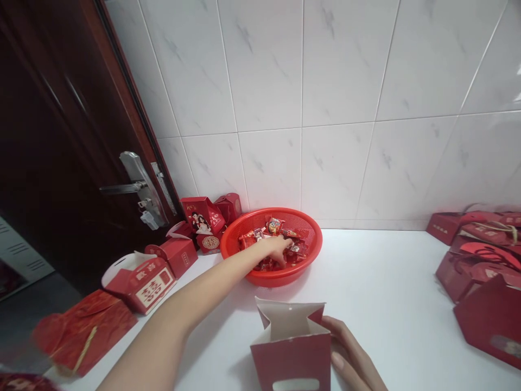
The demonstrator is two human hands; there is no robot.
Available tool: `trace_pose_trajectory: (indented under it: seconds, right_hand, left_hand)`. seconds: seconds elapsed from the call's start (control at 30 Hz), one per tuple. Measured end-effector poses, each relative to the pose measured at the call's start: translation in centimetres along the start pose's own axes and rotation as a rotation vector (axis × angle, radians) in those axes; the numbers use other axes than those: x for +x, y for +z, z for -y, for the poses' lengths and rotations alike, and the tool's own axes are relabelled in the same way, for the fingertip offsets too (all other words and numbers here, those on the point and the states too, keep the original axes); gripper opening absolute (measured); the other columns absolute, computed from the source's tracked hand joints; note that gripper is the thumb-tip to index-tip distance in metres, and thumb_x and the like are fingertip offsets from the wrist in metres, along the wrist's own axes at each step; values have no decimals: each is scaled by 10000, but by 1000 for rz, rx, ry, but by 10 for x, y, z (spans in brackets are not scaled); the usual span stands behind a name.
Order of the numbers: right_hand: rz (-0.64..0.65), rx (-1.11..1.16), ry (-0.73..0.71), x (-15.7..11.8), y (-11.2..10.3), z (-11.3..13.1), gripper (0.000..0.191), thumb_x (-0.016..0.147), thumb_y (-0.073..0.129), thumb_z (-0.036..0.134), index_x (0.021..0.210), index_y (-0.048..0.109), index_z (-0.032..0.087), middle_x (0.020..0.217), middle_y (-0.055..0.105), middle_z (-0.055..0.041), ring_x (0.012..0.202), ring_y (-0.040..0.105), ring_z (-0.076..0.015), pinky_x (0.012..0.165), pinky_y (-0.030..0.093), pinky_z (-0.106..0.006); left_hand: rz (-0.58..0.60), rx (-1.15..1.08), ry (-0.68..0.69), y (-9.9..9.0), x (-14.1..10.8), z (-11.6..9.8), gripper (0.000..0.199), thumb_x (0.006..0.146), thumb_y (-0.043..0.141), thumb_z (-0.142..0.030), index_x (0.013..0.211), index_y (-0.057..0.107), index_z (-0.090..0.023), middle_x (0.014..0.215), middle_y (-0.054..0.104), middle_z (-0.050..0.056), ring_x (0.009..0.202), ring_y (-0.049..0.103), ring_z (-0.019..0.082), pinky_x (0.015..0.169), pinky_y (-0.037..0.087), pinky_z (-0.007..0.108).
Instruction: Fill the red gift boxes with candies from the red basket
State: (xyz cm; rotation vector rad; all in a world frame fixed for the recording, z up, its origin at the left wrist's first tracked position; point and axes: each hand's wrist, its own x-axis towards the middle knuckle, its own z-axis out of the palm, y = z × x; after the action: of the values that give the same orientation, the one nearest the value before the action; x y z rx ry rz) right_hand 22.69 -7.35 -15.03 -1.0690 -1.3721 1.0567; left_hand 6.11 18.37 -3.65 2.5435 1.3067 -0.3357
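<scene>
The left hand point(280, 253) reaches among small wrapped packets point(274, 225) in a red basket point(313, 247) just left of 12 o'clock on the white counter point(378, 282). At 6 o'clock, the right hand point(345, 350) touches the right side of an open-topped red box point(291, 361). Red boxes point(152, 282) line the counter from 8 to 11 o'clock, beside a dark door point(81, 108); more red cartons point(488, 315) cluster around 4 o'clock. A pale tiled wall point(337, 70) spans 12 o'clock.

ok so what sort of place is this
Probably a room in a home, though a small workroom is possible: there's a dark panelled door with a lever handle, a marble-look tiled wall, and red boxes along a white tabletop.
</scene>
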Motion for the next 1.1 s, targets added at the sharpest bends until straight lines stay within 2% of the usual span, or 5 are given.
trace_pose_trajectory:
  seconds: [0.13,0.23,0.53,0.77,1.1]
  right_hand:
    - [83,80,50,1,-3,-3,597,888,510,672,1324,557,268,1371,600,-143,1173,631,-313,967,528,-390]
    - [88,99,56,1,-4,-4,578,883,535,662,1306,566,269,1326,631,-137,1161,637,-312,942,537,-379]
    - [122,97,95,2,-3,16,559,914,497,637,1322,559,260,1266,664,-145,1150,647,-300,936,539,-380]
    - [69,142,91,3,1,21,494,886,563,618,1239,630,279,1204,691,-131,1122,657,-305,914,552,-371]
    - [99,120,74,4,4,26,473,896,529,622,1216,633,290,1225,688,-129,1114,662,-309,925,554,-392]
  left_hand:
    - [-12,-148,15,-1,10,14,328,509,797,-170,826,716,-177,856,710,73,865,648,292,744,473,318]
    - [-11,-274,45,-5,9,25,101,616,742,-207,694,689,-173,652,638,17,682,598,211,646,427,284]
    - [-156,-773,102,-24,-13,56,431,657,730,-544,823,704,-147,686,623,10,618,531,147,577,400,262]
    - [-152,-1194,-18,-23,-30,53,427,451,921,-380,760,744,-145,722,702,13,681,610,154,669,488,286]
    - [-227,-1263,-134,-26,-35,48,424,482,936,-418,747,727,-162,727,694,-12,714,607,143,662,494,274]
